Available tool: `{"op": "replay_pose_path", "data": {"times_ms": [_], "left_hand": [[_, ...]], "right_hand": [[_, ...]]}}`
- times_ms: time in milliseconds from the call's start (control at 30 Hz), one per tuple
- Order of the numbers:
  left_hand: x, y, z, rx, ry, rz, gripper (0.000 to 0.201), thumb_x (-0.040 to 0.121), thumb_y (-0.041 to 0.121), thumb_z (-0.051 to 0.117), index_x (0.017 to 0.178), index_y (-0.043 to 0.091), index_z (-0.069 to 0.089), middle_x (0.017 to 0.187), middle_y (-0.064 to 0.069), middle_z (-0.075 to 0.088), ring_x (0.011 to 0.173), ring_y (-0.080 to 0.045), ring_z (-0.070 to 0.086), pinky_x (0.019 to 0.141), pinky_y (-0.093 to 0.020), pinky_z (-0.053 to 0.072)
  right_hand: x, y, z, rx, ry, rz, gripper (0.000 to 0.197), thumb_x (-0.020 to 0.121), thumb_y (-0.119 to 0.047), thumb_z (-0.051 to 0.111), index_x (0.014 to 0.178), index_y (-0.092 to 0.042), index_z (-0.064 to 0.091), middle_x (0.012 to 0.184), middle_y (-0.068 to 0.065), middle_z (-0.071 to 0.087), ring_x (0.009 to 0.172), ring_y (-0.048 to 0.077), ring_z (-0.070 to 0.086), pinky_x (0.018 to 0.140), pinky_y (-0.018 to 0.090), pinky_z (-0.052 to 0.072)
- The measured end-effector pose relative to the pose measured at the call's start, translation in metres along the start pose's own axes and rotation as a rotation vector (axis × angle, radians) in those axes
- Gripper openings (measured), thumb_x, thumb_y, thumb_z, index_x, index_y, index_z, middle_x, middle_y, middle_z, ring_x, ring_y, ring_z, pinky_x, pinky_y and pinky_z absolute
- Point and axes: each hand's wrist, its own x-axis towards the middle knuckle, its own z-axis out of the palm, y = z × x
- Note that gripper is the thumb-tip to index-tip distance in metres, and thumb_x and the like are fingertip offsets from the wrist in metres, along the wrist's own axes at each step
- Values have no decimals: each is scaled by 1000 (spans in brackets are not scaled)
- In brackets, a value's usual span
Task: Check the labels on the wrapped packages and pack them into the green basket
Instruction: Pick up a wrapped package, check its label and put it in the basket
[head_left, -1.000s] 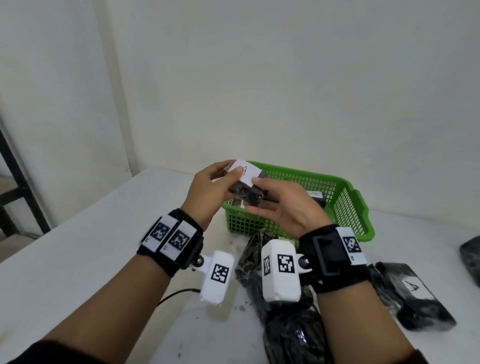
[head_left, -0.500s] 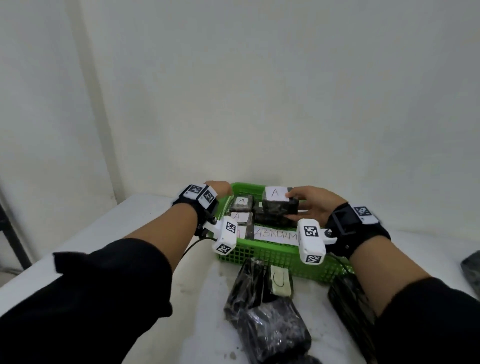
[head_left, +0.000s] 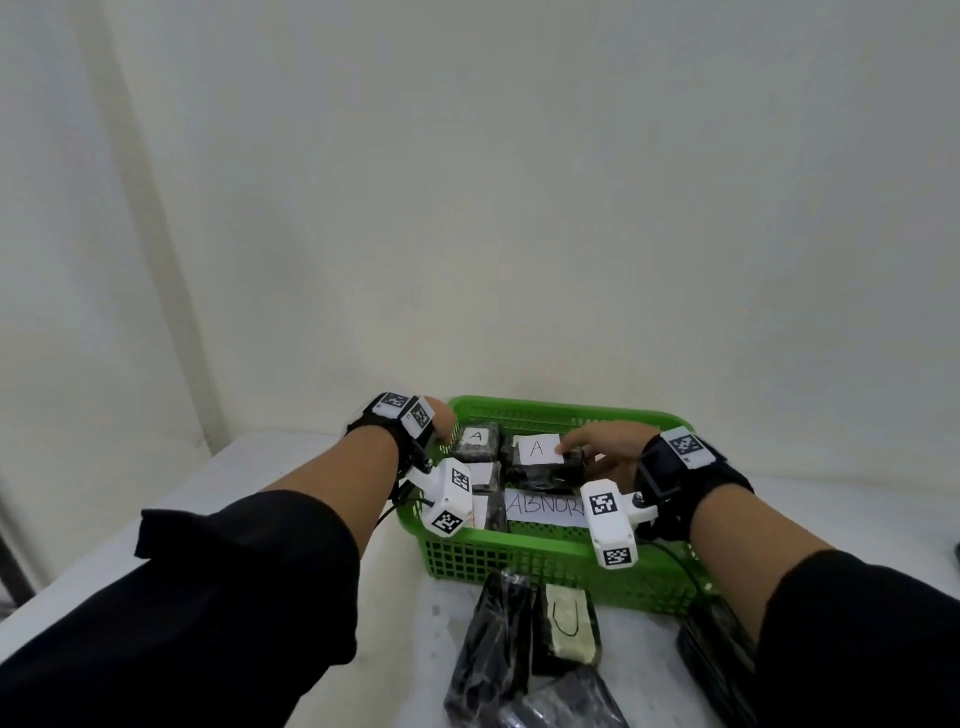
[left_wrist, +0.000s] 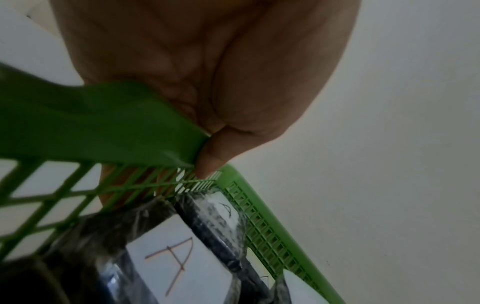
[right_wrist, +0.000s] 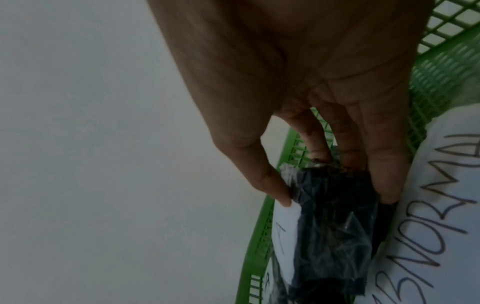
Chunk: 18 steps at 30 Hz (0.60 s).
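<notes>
Green basket (head_left: 545, 558) sat on the white table (head_left: 291, 483) near the wall, already holding several dark wrapped packages and a long white strip lettered "ABNORMAL" (head_left: 543, 508) lying along its near side. On the table just in front of the basket lay more dark packages, one of them a package with a "U" label (head_left: 567, 621) and beside it a plain dark bundle (head_left: 496, 639). The left hand (head_left: 441, 421) gripped the basket's left rim, thumb curled over the inside edge in the left wrist view (left_wrist: 207, 160) and fingers behind the mesh. Next to that hand, inside the basket, rested a package marked "A" (head_left: 475, 441). The right hand (head_left: 605, 444) reached into the basket's middle and pinched a second "A"-labelled package (head_left: 540, 462) by its end, thumb on the label side and the other fingers (right_wrist: 384, 164) on the opposite face, the package sitting low among the others beside the lettered strip. The small white label (head_left: 536, 448) on it faced upward.
</notes>
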Motion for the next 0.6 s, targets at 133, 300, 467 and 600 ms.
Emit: {"op": "replay_pose_path", "data": {"times_ms": [133, 300, 467, 600], "left_hand": [[8, -3, 0, 257, -13, 84, 37, 103, 20, 50, 134, 1, 57, 138, -16, 58, 126, -28, 55, 73, -11, 42], [26, -2, 7, 143, 22, 89, 31, 105, 21, 48, 77, 7, 49, 68, 1, 38, 92, -20, 43, 79, -30, 37], [42, -13, 12, 235, -4, 128, 27, 101, 26, 54, 115, 4, 63, 108, -11, 64, 97, -24, 53, 87, -33, 44], [50, -13, 16, 239, 21, 141, 21, 100, 26, 56, 91, 7, 53, 68, 1, 46, 88, -23, 50, 81, -35, 46]], "right_hand": [[-6, -3, -1, -152, -14, -13, 45, 91, -28, 77, 130, -10, 63, 125, 11, 65, 87, 27, 65, 63, 30, 51], [-7, -9, 11, -283, -20, -2, 38, 93, -32, 77, 121, -10, 66, 117, 7, 68, 84, 21, 65, 62, 27, 46], [-8, -13, 16, -348, -13, 0, 28, 97, -29, 74, 116, -10, 65, 107, 7, 67, 68, 15, 58, 58, 27, 45], [-6, -11, 18, -380, -38, 1, 38, 95, -36, 74, 123, -13, 63, 101, 2, 67, 70, 13, 56, 57, 25, 44]]}}
